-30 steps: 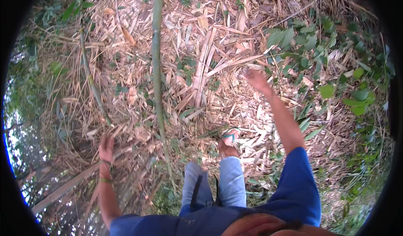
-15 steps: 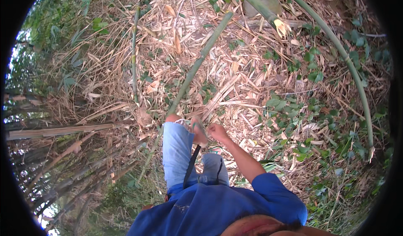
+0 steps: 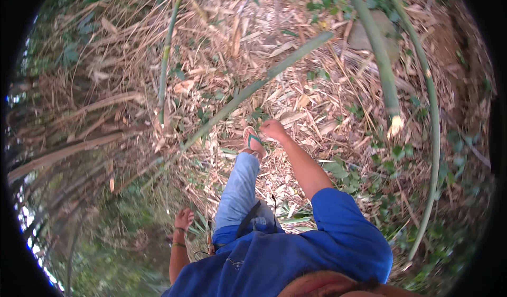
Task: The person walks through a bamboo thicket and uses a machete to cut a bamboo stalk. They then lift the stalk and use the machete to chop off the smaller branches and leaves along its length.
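Just below the slanting bamboo pole [image 3: 252,89], the right hand [image 3: 272,129] hangs loosely curled; can't tell if anything's in it. The left hand [image 3: 184,219] is well apart from it, farther below the pole, fingers loose, looks empty. Both are probably out for balance, with a sandalled foot [image 3: 255,142] just below the pole. Pole's smooth, round and green; right of it, a thicker pole [image 3: 378,48] has a pale, splintery end [image 3: 395,127].

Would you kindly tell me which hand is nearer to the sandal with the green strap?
Right. The right hand appears just to the right of the sandal in the picture; the left hand is farther off, lower and to the left.
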Action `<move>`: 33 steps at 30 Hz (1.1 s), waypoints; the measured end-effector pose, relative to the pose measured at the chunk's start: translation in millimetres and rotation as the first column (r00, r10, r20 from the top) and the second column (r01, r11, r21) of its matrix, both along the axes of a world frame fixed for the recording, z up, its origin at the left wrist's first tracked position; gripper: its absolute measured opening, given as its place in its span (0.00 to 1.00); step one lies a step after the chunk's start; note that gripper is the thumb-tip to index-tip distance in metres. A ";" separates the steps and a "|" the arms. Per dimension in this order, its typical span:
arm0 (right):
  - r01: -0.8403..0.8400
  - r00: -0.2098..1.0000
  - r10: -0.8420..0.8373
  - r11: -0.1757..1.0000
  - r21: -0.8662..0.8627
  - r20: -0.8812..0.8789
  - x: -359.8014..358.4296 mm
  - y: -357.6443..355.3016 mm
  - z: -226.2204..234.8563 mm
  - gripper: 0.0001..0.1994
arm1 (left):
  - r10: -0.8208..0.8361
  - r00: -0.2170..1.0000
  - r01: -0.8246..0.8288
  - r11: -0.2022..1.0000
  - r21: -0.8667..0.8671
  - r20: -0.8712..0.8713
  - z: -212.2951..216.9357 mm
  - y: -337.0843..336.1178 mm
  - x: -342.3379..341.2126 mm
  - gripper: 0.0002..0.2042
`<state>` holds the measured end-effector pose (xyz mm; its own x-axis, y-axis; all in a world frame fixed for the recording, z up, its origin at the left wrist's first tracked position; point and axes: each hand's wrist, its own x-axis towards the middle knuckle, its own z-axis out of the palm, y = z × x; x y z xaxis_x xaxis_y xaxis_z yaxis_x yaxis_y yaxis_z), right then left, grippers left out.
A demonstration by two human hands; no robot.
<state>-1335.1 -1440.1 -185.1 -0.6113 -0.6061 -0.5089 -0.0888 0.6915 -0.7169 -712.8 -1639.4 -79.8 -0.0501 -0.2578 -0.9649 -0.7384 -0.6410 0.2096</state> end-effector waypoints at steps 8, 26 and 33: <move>0.374 0.733 -0.487 0.872 0.317 0.474 -133.0 -30.2 -54.9 0.36 | 0.228 0.916 -0.273 0.957 -0.098 -0.331 54.8 66.5 -10.2 0.20; 0.813 0.429 -0.775 0.555 0.174 0.464 -268.9 -128.0 -124.8 0.35 | 0.568 0.714 -0.652 0.752 0.095 0.410 172.9 323.1 -99.8 0.20; 0.822 0.491 -0.681 0.568 -0.032 0.543 -181.3 -175.9 63.7 0.28 | 0.662 0.696 -0.676 0.735 -0.058 0.279 194.6 310.6 -183.1 0.24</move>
<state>-1516.5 -1616.1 -121.3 -0.6528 -0.1635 -0.7396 0.7307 0.1215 -0.6718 -895.9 -1328.8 114.8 0.3743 -0.0797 -0.9239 -0.1318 -0.9908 0.0321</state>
